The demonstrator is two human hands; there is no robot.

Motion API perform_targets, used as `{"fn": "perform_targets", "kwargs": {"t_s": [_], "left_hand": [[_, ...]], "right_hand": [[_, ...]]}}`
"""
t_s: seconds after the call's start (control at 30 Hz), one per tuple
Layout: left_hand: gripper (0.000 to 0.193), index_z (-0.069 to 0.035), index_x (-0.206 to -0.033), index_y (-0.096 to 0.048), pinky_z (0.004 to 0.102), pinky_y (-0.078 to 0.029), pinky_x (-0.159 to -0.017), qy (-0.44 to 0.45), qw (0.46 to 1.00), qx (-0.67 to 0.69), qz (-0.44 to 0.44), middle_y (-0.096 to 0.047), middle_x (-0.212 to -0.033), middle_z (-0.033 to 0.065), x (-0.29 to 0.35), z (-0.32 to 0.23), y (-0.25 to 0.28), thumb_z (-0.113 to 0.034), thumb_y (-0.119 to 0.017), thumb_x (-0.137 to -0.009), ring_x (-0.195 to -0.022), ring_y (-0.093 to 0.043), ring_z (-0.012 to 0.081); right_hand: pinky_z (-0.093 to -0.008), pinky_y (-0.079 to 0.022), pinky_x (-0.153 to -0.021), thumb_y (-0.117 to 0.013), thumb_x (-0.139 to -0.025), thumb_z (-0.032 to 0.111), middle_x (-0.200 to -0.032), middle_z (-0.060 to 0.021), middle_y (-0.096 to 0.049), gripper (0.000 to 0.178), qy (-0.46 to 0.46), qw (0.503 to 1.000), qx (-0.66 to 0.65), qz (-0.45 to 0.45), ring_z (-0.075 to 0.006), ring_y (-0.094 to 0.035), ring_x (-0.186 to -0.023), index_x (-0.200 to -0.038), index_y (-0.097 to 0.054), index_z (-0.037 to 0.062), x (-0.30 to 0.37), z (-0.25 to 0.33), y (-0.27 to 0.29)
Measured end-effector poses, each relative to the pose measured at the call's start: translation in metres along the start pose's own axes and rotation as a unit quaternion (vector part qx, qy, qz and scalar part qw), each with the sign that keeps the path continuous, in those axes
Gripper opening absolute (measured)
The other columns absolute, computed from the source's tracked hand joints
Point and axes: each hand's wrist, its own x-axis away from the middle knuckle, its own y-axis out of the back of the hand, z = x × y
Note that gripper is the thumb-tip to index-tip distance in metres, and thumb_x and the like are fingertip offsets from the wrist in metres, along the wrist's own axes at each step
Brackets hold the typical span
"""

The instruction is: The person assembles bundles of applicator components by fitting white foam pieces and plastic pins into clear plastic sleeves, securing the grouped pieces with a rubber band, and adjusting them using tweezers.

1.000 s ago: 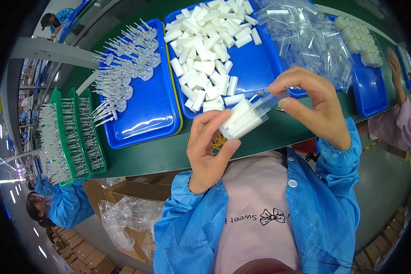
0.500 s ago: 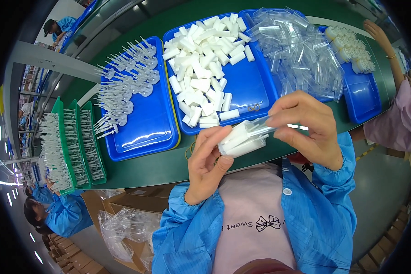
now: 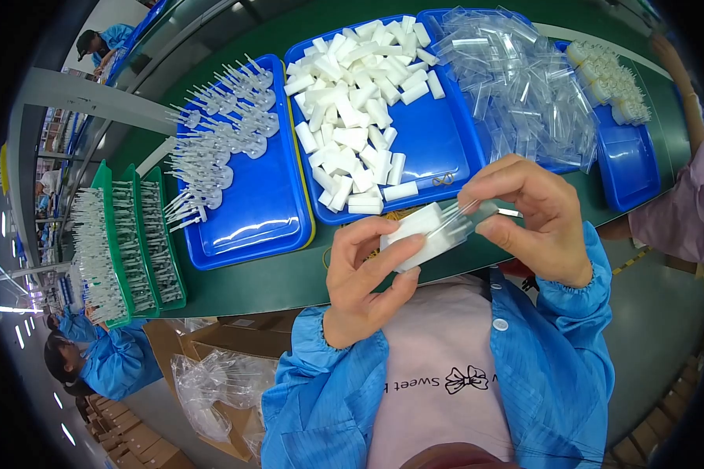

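My left hand [image 3: 368, 285] is closed round a bundle of white blocks [image 3: 414, 227], held above the table's near edge. Clear plastic sleeves [image 3: 454, 228] stick out from the bundle's right end. On these sleeves is my right hand [image 3: 536, 223], its thumb and forefinger pinched at their outer end. A thin whitish strip shows between those fingers; whether it belongs to a sleeve I cannot tell. Past my hands, a blue tray [image 3: 438, 148] carries a pile of loose white blocks [image 3: 348, 102]. To its right lies a heap of clear plastic sleeves [image 3: 516, 86].
At the left, a blue tray [image 3: 266, 211] holds white parts with thin stems [image 3: 223, 133]. Green racks [image 3: 121, 250] of similar parts stand beyond it. A far-right tray [image 3: 630, 168] carries bundled white pieces [image 3: 606, 82]. Another person's arm [image 3: 680, 86] is at the right; an open carton [image 3: 231, 336] sits below the table.
My left fingers have shifted over the top of the white blocks. My right fingers have moved slightly at the sleeve end. The whole view has shifted a little.
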Motion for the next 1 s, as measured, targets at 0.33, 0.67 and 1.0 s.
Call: {"fn": "perform_targets", "kwargs": {"t_s": [0.33,0.67,1.0], "left_hand": [[0.051,0.001,-0.117,-0.056,0.0328,-0.051,-0.089,0.096,0.980,0.124,-0.122,-0.044,-0.123,0.0143,-0.002,0.012,-0.007,0.007,-0.071,-0.068,-0.105,-0.056,0.0224],[0.051,0.004,-0.120,-0.051,0.0357,-0.045,-0.096,0.247,0.877,0.394,-0.124,-0.049,-0.120,0.0125,0.000,0.011,-0.004,-0.005,-0.074,-0.075,-0.109,-0.056,0.0230],[0.041,0.005,-0.112,-0.052,0.0327,-0.046,-0.094,0.207,0.892,0.395,-0.072,-0.049,-0.115,0.0114,0.008,0.016,-0.013,-0.002,-0.073,-0.077,-0.109,-0.055,0.0210]], "right_hand": [[-0.0313,-0.045,-0.084,-0.068,-0.079,0.011,-0.098,-0.0092,-0.062,0.029,0.038,0.996,0.086,0.007,-0.0193,-0.057,-0.098,-0.106,-0.064,0.0008,-0.004,-0.016,0.007],[-0.0355,-0.039,-0.092,-0.074,-0.072,0.007,-0.091,-0.0053,-0.065,0.018,0.038,0.990,0.119,-0.064,-0.0218,-0.053,-0.105,-0.088,-0.065,0.0047,0.000,-0.023,0.006],[-0.0391,-0.038,-0.092,-0.076,-0.069,0.011,-0.085,-0.0027,-0.067,0.017,0.083,0.985,0.148,-0.033,-0.0239,-0.057,-0.097,-0.083,-0.066,0.0065,0.007,-0.021,-0.014]]}}
